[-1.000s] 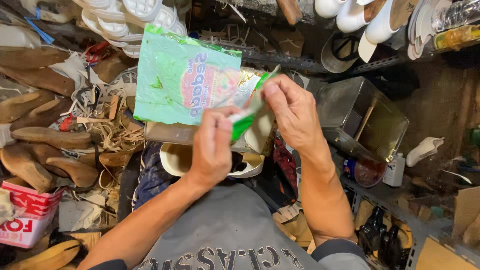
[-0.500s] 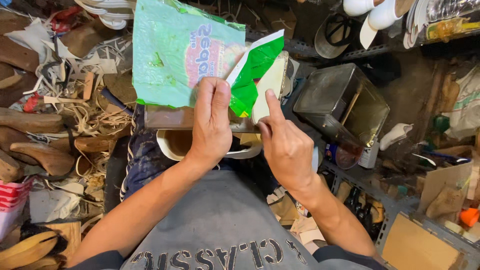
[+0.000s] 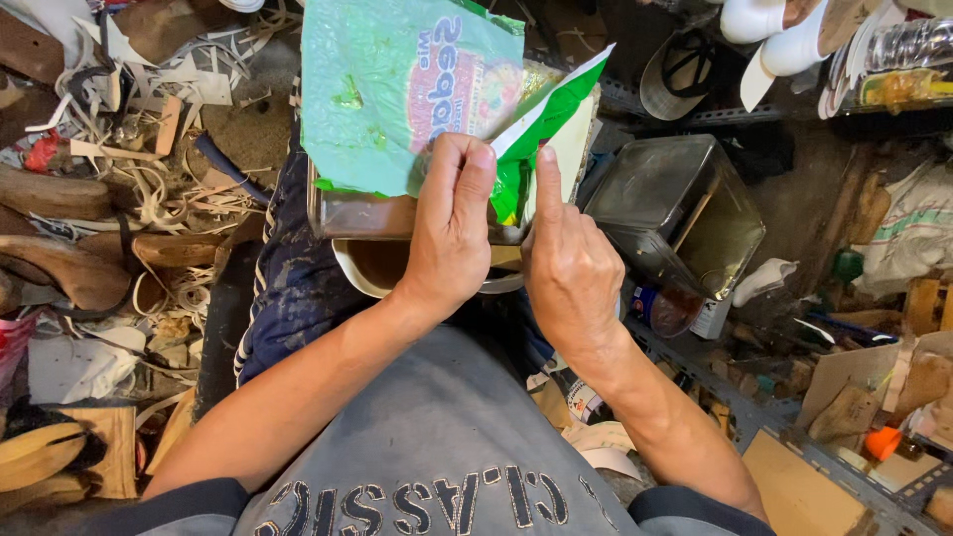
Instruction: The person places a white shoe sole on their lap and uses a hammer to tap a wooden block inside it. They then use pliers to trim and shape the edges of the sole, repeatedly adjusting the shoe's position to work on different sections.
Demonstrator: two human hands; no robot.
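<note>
A green plastic packet [image 3: 397,94] lies spread over a wooden block [image 3: 362,215] on my lap. My left hand [image 3: 452,228] pinches the packet's near edge, thumb and fingers closed on it. My right hand [image 3: 571,268] is just to the right, index finger raised and pressing against a folded green and white flap [image 3: 551,104] of the packet. A pale shoe sole [image 3: 372,268] shows under the block, partly hidden by my left hand.
A dented metal tin [image 3: 680,213] stands to the right. Wooden shoe lasts [image 3: 69,263] and tangled pale strips [image 3: 169,149] cover the left side. White soles [image 3: 784,35] hang at upper right. Cardboard pieces [image 3: 854,382] and a small can [image 3: 660,310] lie at lower right.
My right hand has come down from the packet's top to beside my left hand, its index finger now pointing up along the flap. My left hand keeps its hold.
</note>
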